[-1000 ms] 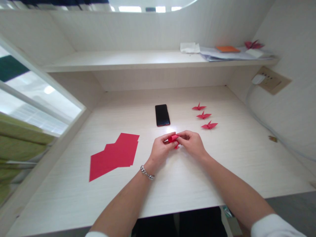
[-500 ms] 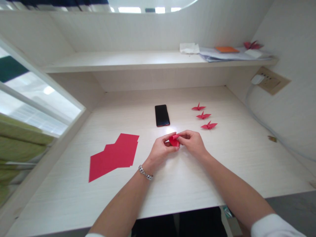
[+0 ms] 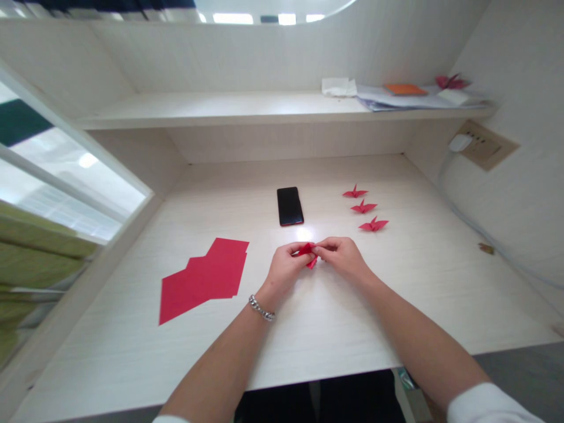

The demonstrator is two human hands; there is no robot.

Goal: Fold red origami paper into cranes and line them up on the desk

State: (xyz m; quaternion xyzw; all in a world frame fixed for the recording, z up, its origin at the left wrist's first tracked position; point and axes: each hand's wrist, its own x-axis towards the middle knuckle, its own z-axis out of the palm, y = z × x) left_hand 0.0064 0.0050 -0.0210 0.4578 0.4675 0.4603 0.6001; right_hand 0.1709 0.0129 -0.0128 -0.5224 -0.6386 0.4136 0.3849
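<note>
From the head view, the left hand (image 3: 285, 269) and right hand (image 3: 343, 257) meet just above the desk (image 3: 352, 317), fingertips of both pinching a small folded red paper (image 3: 308, 251) between them, near the phone (image 3: 289, 205) and beside the stack of red sheets (image 3: 207, 276).

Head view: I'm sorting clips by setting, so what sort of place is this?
Likely a study carrel or office cubicle: a pale wood-grain desk boxed in by side walls, a matching shelf above holding loose white papers, and a tan wall socket panel.
</note>
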